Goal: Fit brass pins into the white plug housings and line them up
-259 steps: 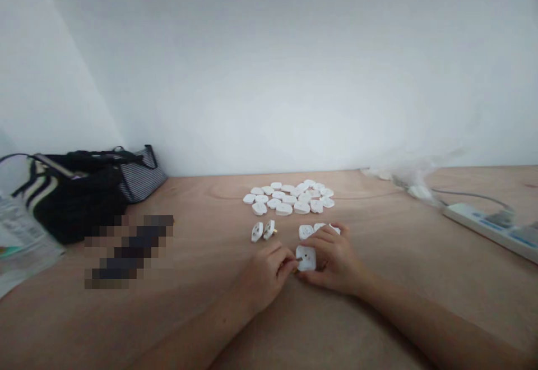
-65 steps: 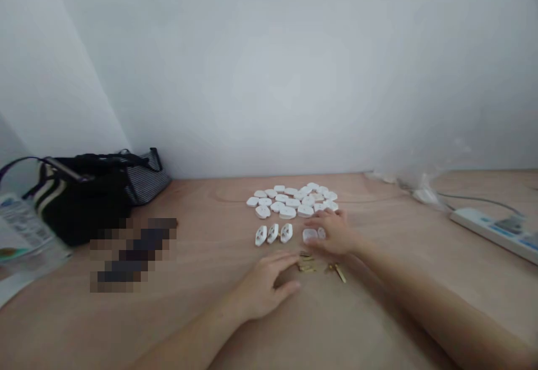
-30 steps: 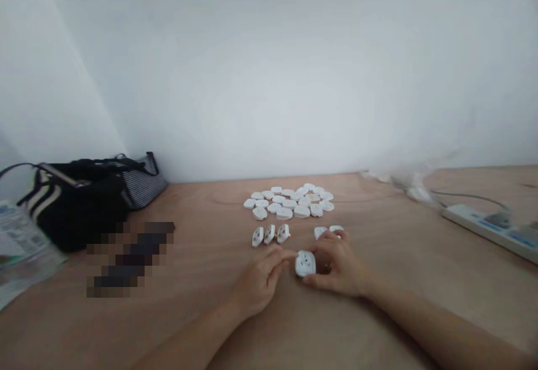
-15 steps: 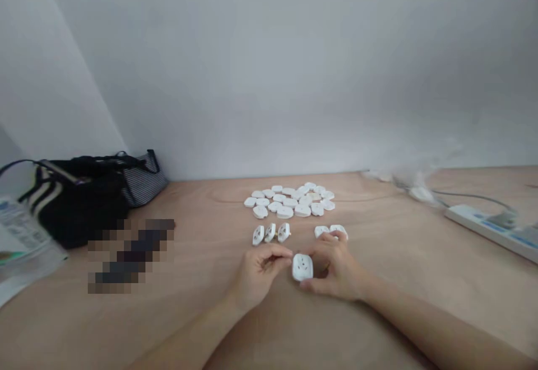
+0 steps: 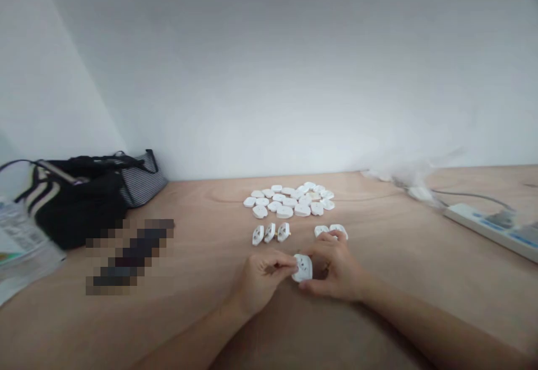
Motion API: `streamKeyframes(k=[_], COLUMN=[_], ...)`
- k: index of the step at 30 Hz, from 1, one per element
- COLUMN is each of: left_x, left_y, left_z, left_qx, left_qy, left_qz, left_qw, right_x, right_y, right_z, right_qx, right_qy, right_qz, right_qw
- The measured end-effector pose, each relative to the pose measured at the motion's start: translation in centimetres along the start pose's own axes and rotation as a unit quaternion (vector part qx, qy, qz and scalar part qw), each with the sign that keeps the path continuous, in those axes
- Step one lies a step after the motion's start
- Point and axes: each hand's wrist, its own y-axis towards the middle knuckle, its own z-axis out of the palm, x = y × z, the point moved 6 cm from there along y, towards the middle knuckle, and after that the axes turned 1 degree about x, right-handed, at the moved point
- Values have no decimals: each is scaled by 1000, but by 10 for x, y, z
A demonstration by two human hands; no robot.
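Note:
My right hand (image 5: 336, 272) grips a small white plug body (image 5: 303, 267), held face-up just above the wooden table (image 5: 202, 314). My left hand (image 5: 263, 277) is pinched, its fingertips pressed against the left edge of that plug body; what the pinch holds is too small to make out. Three white plug pieces with brass pins (image 5: 269, 232) stand in a row just beyond my left hand. Two more white pieces (image 5: 330, 229) lie right behind my right hand's fingers. Farther back lies a pile of several white plug shells (image 5: 289, 200).
A black and striped bag (image 5: 79, 190) sits at the far left by the wall, with a clear plastic packet (image 5: 21, 241) in front of it. A pixelated dark object (image 5: 128, 255) lies left of centre. A white power strip with cable (image 5: 491, 227) runs along the right.
My right hand reached to the pieces near the pile, then came back holding a white plug body. My left hand closed into a pinch and moved onto the plug's left edge.

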Motion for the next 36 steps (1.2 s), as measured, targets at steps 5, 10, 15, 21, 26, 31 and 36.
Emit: streamKeyframes(k=[5,10,15,21,26,31,36], left_x=[-7,-20,-20,-8,1,-1,-3], left_y=[0,-2,0,3,6,8,8], left_z=[2,7,-4,13,14,1,-18], left_qx=[15,66,10,130,110,74,12], left_qy=[40,210,190,206,214,232,196], left_qz=[56,122,91,39,5,18,0], left_qw=[998,968,978,969,970,970,980], right_x=[0,-3,-20,-41,-38,-28,-17], right_y=[-1,-3,-3,-4,-3,-3,-2], right_z=[0,-1,-11,-22,-19,-15,-8], right_qx=[-3,-22,-61,-107,-99,-72,-31], right_qy=[-4,-11,-53,-98,-103,-89,-74], right_qz=[-1,-16,8,61,54,37,15], right_qw=[1000,1000,997,988,988,993,997])
